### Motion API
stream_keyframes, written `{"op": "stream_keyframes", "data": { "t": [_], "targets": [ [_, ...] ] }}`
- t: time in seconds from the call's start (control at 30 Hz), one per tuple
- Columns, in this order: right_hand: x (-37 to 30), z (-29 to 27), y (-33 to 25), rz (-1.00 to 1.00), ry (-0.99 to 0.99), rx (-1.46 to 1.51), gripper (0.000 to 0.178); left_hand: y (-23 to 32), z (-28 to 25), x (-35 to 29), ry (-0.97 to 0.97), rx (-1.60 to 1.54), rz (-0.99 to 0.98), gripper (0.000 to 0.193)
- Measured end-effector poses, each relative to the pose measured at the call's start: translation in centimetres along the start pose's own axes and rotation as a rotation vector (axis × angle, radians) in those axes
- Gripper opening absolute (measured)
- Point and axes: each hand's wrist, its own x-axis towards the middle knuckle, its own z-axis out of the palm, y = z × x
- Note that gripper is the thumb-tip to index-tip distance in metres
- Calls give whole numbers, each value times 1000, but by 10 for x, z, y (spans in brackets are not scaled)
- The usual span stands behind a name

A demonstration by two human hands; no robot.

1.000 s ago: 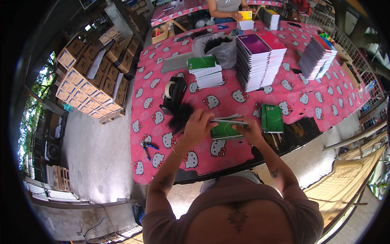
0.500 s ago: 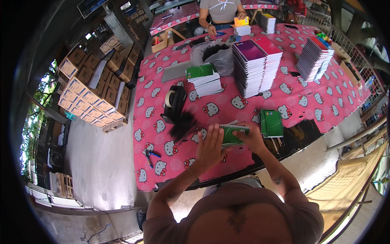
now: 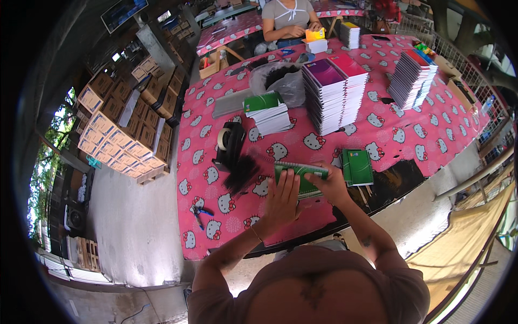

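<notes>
In front of me a green spiral notebook (image 3: pixel 299 181) is held sideways above the table, its wire coil along the far edge. My left hand (image 3: pixel 283 197) grips it from the near left side, fingers laid across the green cover. At its right end my right hand (image 3: pixel 331 185) is closed on it, thumb on the cover. Just right of that hand lie several green notebooks (image 3: pixel 357 167). A heap of loose black coils or bristles (image 3: pixel 241 175), too fine to make out, lies to the left, touching a black tape dispenser (image 3: pixel 232 144).
Across the pink table (image 3: pixel 286 151) stand a green-topped notebook stack (image 3: pixel 267 113), tall purple and red stacks (image 3: pixel 334 94) and another stack (image 3: pixel 413 80) at right. Blue-handled pliers (image 3: pixel 199 215) lie left. A co-worker (image 3: pixel 291 24) handles a yellow notebook. Cartons (image 3: pixel 124 129) fill the left.
The notebook in my hands has tilted, so more of its green cover and its coil show. My left fingers have slid lower on it. The co-worker's hands have come together at the yellow notebook.
</notes>
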Motion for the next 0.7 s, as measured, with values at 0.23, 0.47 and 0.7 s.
{"op": "stream_keyframes", "data": {
  "t": [0.23, 0.47, 0.7],
  "targets": [
    [2, 6, 6, 149, -15, 61, 19, 8, 22, -31, -31, -51, 9, 86],
    [1, 9, 78, 31, -107, 9, 30, -4, 25, 2, -152, 17, 12, 80],
    [-1, 8, 76, 277, -131, 44, 33, 3, 33, 1, -175, 3, -61, 82]
  ]
}}
